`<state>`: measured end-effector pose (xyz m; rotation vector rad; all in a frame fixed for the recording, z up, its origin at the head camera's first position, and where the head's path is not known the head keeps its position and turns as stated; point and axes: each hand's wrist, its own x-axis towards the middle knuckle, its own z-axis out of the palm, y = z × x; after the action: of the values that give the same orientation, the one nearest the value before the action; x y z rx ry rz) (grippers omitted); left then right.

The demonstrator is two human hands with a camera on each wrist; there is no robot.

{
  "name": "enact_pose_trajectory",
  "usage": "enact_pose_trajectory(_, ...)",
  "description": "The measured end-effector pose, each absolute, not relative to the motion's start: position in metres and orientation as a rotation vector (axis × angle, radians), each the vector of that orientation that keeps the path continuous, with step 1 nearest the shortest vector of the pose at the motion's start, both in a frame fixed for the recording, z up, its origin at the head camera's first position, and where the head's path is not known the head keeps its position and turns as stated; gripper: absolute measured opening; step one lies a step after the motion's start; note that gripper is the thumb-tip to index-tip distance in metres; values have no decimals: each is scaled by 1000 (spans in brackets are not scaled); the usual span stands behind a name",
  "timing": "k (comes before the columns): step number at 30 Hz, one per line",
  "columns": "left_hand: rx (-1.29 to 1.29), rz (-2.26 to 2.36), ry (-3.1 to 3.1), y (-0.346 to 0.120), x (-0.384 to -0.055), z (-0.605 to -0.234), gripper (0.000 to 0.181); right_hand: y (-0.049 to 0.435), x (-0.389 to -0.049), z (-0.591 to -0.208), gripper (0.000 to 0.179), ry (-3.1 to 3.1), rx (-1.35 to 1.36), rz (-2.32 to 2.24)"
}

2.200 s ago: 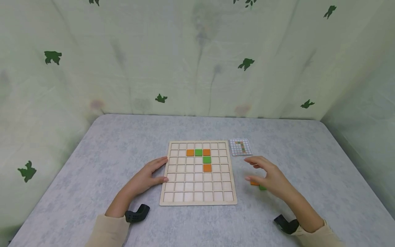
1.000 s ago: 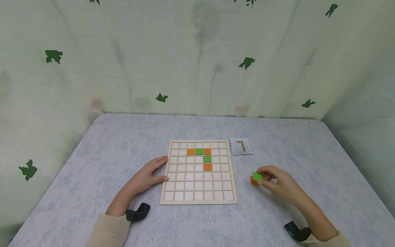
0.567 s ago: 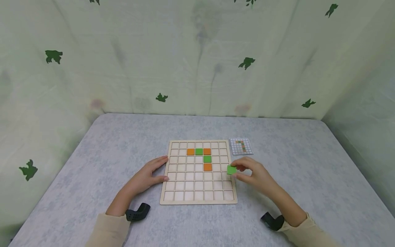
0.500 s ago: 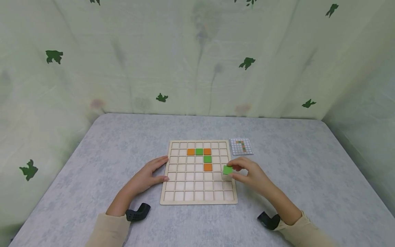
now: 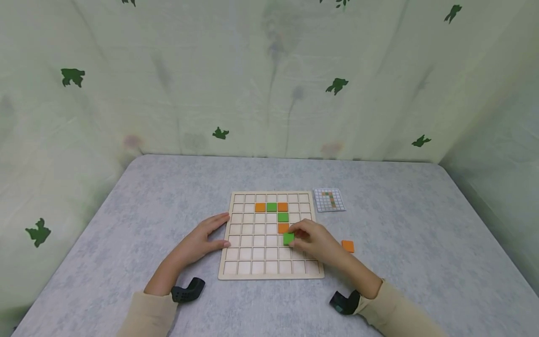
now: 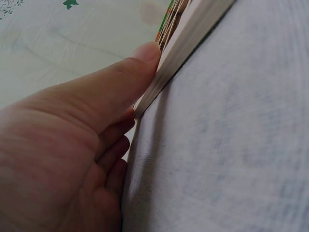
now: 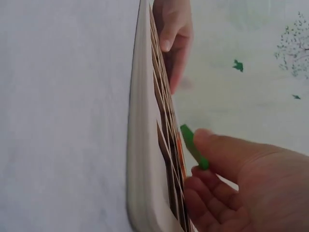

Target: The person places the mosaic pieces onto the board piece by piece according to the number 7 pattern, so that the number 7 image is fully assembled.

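Note:
A wooden grid board (image 5: 244, 267) lies on the table. An orange, green and orange tile sit in a row in its second row from the top. Below the right end of that row come a green tile (image 5: 283, 217) and an orange tile (image 5: 283, 228). My right hand (image 5: 316, 242) pinches another green tile (image 5: 288, 239) between thumb and fingers, just below that lowest orange one. In the right wrist view the held green tile (image 7: 194, 146) is tilted, close over the board. My left hand (image 5: 202, 241) rests thumb and fingertips against the board's left edge.
One loose orange tile (image 5: 347, 246) lies on the table to the right of the board, near my right forearm. A small pattern card (image 5: 330, 200) with a coloured grid lies by the board's top right corner. Behind the table (image 5: 177, 178) hangs a pale curtain (image 5: 244, 84).
My right hand took the green tile from beside the orange one and carried it left over the board, to below the column of tiles. The left hand stays at the board's edge.

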<state>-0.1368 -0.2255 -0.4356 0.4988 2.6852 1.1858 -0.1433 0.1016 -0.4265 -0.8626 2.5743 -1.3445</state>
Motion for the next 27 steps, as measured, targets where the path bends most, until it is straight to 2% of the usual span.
enact_pose_trajectory(10,496,1190,2685,-226,-135,-435,77,88,-142,-430,23,2641,-862,-1228)
enact_pose_trajectory(15,502,1202,2680,-226,-135,-435,77,90,-143,-427,27,2619,-820,-1214)
enact_pose_trajectory(27,495,1195,2674,-225,-134,-436,77,131,-134,-400,44,2662,-947,-1334)
